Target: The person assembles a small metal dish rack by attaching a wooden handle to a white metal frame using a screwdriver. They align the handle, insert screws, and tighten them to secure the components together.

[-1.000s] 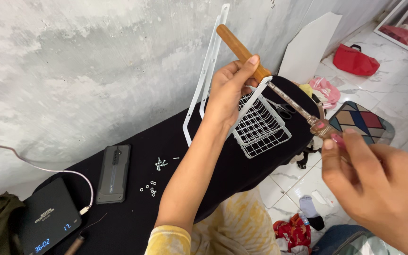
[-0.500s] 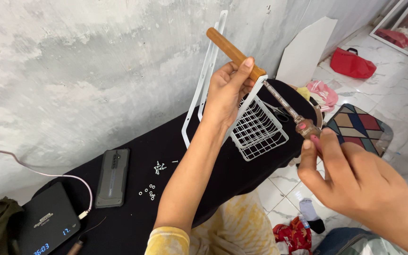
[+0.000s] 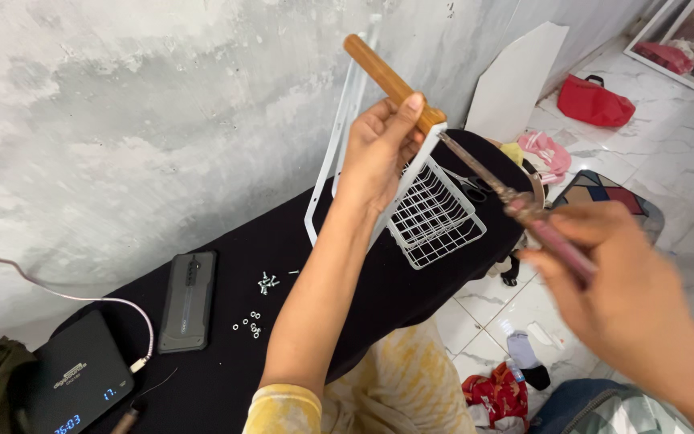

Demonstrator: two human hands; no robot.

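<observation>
head | left hand (image 3: pixel 379 149) grips wooden handle (image 3: pixel 391 83) | right hand (image 3: pixel 628 293) grips screwdriver (image 3: pixel 516 205) against it

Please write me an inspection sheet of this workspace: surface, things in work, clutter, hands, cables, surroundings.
Surface: black table against a grey wall.
Things in work: white wire rack with wooden handle; screwdriver, tip at the handle's end.
Clutter: screws, washers, phone, dark device with lit digits.
Hands: left hand grips the handle; right hand holds the screwdriver, blurred.
Cables: pale cable into the device.
Surroundings: red bag, patterned mat, clothes on tiled floor.
</observation>
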